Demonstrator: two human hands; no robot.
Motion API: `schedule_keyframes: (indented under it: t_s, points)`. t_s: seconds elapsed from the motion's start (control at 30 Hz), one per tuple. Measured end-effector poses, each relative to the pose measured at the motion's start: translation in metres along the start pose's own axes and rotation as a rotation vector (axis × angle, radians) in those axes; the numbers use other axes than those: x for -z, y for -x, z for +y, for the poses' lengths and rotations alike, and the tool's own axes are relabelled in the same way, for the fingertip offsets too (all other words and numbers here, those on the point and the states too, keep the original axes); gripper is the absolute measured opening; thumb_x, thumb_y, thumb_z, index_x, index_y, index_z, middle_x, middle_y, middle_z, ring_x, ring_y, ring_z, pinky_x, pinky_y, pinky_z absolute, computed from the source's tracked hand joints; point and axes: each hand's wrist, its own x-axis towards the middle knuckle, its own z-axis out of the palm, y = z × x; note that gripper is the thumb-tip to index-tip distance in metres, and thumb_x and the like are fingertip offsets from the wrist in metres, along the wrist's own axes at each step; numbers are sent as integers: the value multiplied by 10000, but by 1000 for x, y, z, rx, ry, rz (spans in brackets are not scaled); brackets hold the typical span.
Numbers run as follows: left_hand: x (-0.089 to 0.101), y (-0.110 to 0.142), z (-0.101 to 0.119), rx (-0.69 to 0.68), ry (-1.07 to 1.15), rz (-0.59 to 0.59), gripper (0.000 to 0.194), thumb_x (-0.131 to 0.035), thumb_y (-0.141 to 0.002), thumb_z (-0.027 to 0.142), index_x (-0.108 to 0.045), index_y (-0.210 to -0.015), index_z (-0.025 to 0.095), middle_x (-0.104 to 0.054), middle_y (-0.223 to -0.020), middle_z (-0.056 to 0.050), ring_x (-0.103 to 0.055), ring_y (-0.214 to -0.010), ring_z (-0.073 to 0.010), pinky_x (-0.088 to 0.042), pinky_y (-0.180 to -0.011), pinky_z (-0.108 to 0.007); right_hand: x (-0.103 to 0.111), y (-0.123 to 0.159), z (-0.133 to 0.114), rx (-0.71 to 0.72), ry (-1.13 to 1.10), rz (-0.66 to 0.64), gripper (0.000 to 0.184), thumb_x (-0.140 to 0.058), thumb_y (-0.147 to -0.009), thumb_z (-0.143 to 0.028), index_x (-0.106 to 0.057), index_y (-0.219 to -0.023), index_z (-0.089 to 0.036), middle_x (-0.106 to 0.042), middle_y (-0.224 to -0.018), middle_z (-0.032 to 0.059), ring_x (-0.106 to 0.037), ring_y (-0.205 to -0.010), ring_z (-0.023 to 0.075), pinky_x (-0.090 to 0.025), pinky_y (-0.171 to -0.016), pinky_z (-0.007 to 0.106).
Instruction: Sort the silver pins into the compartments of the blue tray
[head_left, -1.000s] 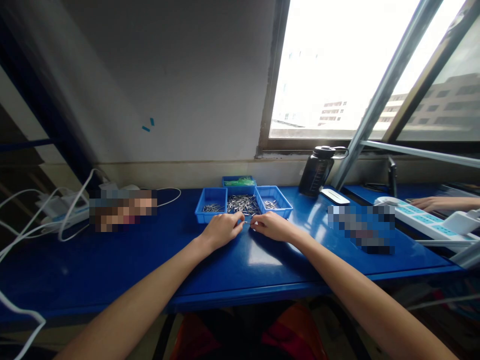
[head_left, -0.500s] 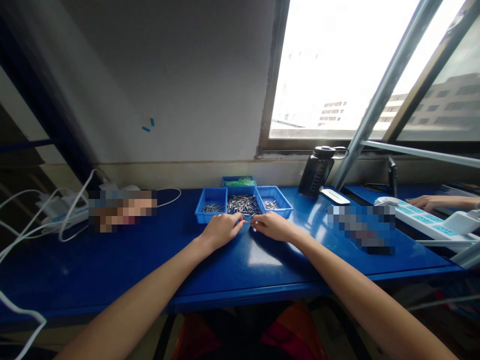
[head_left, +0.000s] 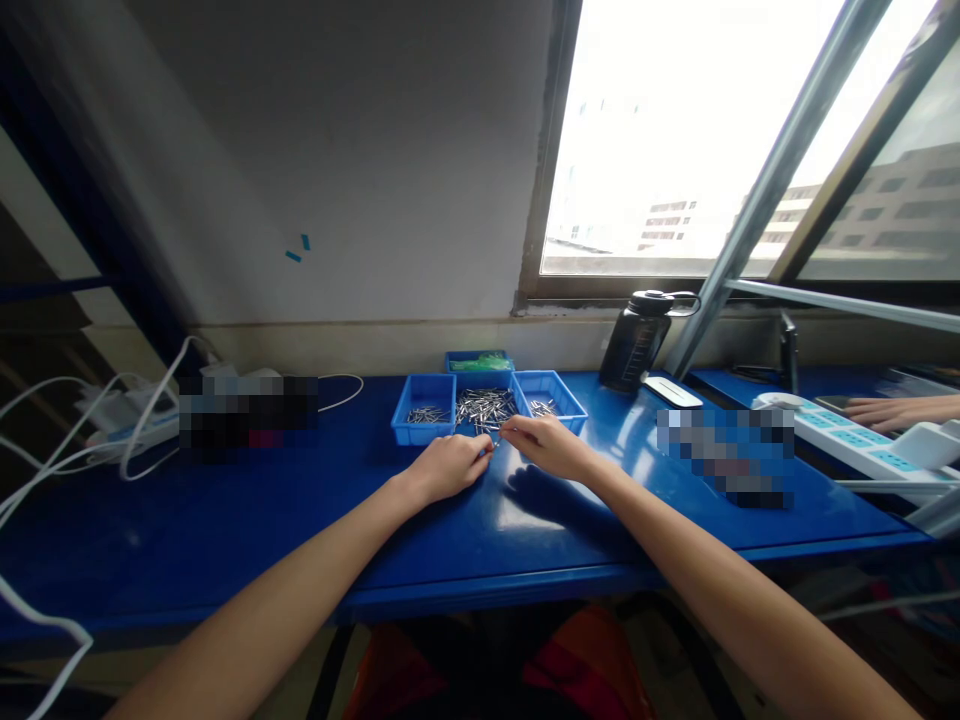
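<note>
My left hand (head_left: pixel 452 468) is low over the blue table, thumb and fingers closed in a pinch on a small, thin metal pin (head_left: pixel 496 442). From the other side my right hand (head_left: pixel 553 448) pinches at the same spot, its fingertips meeting the pin's upper end. The fingers cover most of the pin. Just beyond the hands, a blue middle tray (head_left: pixel 484 380) holds a heap of loose metal pins (head_left: pixel 486 408). A left blue tray (head_left: pixel 424 434) and a right blue tray (head_left: pixel 576 412) flank it, each with a smaller pile of pins.
Behind these stands another blue tray (head_left: pixel 459 355) with green material in it. A black bottle (head_left: pixel 636 342) and a white flat device (head_left: pixel 673 392) are to the right. Power strips (head_left: pixel 832 430) and white cables (head_left: pixel 150 405) lie at the sides. Another person's hand (head_left: pixel 896 411) rests far right.
The hands were slightly apart; now their fingertips meet at the pin. My right hand has lifted and shifted a little left. The other person's hand at far right has moved slightly.
</note>
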Motion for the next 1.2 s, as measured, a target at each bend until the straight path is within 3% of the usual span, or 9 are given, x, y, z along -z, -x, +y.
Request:
schedule_keyframes:
  t_s: [0.27, 0.47, 0.77, 0.97, 1.2]
  points:
    - [3, 0, -3, 49, 111, 111, 239, -370, -851, 338, -571, -896, 218, -639, -808, -21, -588, -736, -171, -395, -613, -241, 3, -2, 9, -57, 10, -30, 292, -367, -872, -342, -603, -878, -170, -541, -536, -12, -452, -473, 81, -327, -513, 192]
    - [5, -2, 0, 32, 181, 267, 222, -378, -852, 298, -571, -900, 199, -620, -859, -15, -562, -748, -141, -399, -629, -232, 1, 0, 8, -49, -61, -157, 304, -367, -872, -349, -604, -815, -167, -538, -528, -11, -475, -493, 88, -348, -534, 197]
    - [5, -2, 0, -84, 207, 224, 184, -432, -823, 247, -569, -940, 212, -579, -880, -15, -547, -755, -125, -415, -655, -220, -7, 0, 4, -34, -113, -204, 342, -361, -868, -392, -576, -746, -157, -528, -533, -14, -455, -483, 80, -338, -516, 198]
    - [4, -1, 1, -26, 204, 244, 107, -470, -775, 263, -526, -833, 194, -577, -788, -4, -547, -751, -145, -415, -658, -241, -6, -1, 7, -86, -69, -171, 289, -441, -829, -392, -602, -920, -169, -510, -516, -30, -444, -471, 78, -317, -493, 192]
    - [5, 0, 2, 55, 191, 252, 99, -451, -761, 256, -503, -814, 191, -587, -780, -10, -553, -737, -153, -410, -640, -245, -1, -1, 7, -78, -47, -162, 255, -461, -818, -351, -602, -921, -166, -474, -504, -44, -420, -465, 71, -301, -495, 191]
